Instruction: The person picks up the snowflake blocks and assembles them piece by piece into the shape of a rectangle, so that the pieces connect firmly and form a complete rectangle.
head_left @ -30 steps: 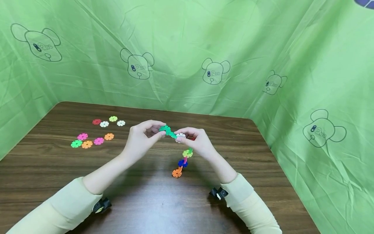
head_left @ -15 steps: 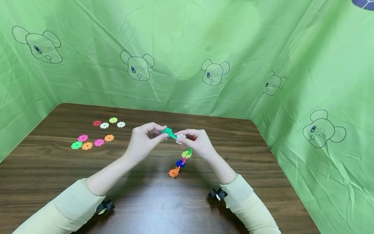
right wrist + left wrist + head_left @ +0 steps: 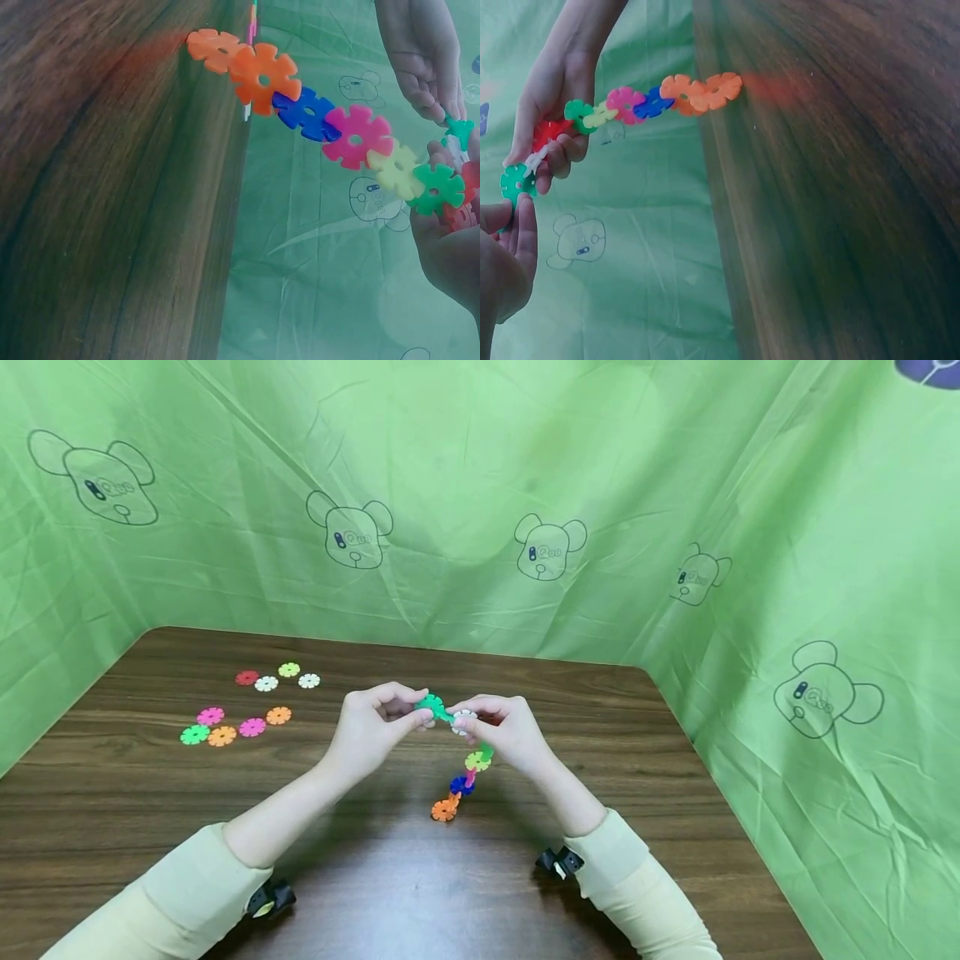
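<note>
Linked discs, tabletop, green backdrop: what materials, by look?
Linked discs: likely moulded plastic, smooth and fairly matte; even solid colour, clean notched edges.
Tabletop: wood-look, satin finish; streaky brown grain, broad pale reflection. Solid wood, veneer or laminate can't be told.
Green backdrop: probably thin synthetic fabric, slightly shiny; soft wrinkles and draped folds, though plastic sheeting isn't ruled out.

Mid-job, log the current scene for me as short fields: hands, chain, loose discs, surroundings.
Left hand: pinches the green piece at the chain's raised end
Right hand: holds the chain near the white disc
Chain colours from low end: orange, orange, blue, pink, yellow, green, red, white, ending in green
Low end: orange disc; table contact unclear
Back loose discs: red, two white, yellow-green
Front loose discs: two pink, two orange, green
Surroundings: green cloth with printed animal outlines
</note>
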Motion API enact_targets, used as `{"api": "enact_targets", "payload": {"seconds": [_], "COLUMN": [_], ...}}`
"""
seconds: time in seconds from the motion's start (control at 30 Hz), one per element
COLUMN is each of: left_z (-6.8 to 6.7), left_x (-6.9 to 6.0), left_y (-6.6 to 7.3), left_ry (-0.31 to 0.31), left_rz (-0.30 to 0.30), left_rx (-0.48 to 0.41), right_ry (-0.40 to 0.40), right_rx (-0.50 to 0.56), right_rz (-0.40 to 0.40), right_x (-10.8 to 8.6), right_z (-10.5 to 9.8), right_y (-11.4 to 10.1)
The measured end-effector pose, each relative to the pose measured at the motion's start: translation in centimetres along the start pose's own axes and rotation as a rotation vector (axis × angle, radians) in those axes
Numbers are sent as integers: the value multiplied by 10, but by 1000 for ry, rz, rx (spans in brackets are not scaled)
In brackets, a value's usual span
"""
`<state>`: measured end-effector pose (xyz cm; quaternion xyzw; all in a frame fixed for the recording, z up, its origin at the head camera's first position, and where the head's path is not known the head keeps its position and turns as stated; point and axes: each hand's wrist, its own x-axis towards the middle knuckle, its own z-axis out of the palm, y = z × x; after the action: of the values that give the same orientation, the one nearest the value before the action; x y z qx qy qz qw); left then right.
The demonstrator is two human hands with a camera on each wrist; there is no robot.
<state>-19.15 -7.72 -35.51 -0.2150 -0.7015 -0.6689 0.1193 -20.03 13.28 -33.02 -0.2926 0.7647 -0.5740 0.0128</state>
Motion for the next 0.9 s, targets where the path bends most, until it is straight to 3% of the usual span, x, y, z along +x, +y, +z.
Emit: {"api": "enact_targets", "payload": {"seconds": [0.13, 0.3, 0.53, 0.7, 0.9], "left_z": [0, -3, -12, -28, -53], "left_x": [-1, 1, 5, 9, 13], "left_y": [0, -3, -5, -5, -8], "left_ry": [2, -22, -64, -63, -52], "left_rz": [0, 8, 70, 78, 75], "left_rx": [8, 74, 271, 406, 518], "right_ry": [-8, -23, -3, 38, 72], "right_rx": [9, 23, 13, 14, 98], "right_rz": [6, 40, 30, 41, 108], "right_x": [0, 2, 6, 5, 4], "right_z": [1, 0, -4, -8, -14], "right_y": [0, 17, 38, 46, 49]}}
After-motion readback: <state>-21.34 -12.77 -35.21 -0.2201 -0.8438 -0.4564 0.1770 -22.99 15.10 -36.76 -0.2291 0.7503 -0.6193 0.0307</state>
